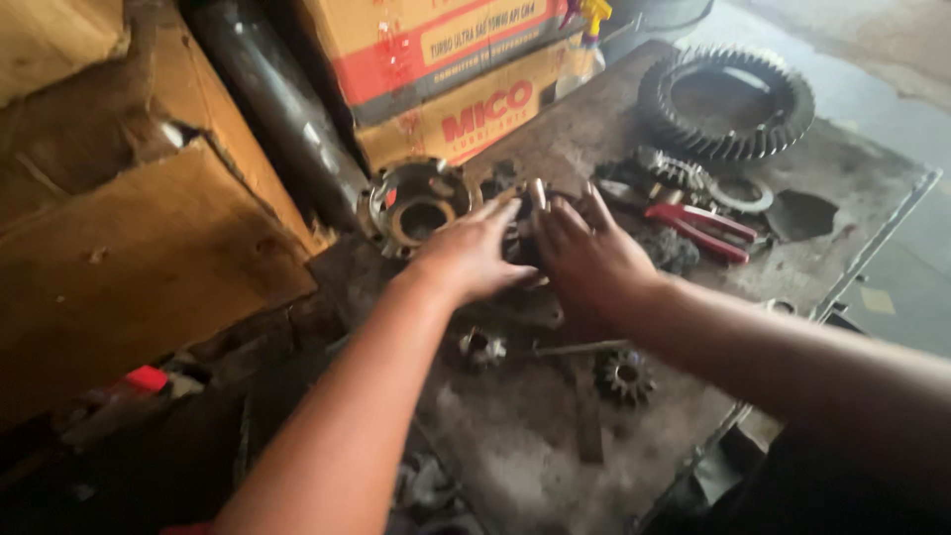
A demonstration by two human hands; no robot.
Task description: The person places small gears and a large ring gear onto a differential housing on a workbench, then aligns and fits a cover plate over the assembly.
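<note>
Both hands meet over a dark metal part in the middle of a greasy metal workbench. My left hand lies over the part's left side with fingers spread toward it. My right hand covers its right side, fingers pointing up and away. The part is mostly hidden under the hands; whether the fingers grip it is unclear. A round metal housing with a flange sits just left of the hands.
A large ring gear lies at the far right. Red-handled pliers, a small pinion gear, another small gear and a washer lie around. Cardboard boxes and a wooden crate stand behind and left.
</note>
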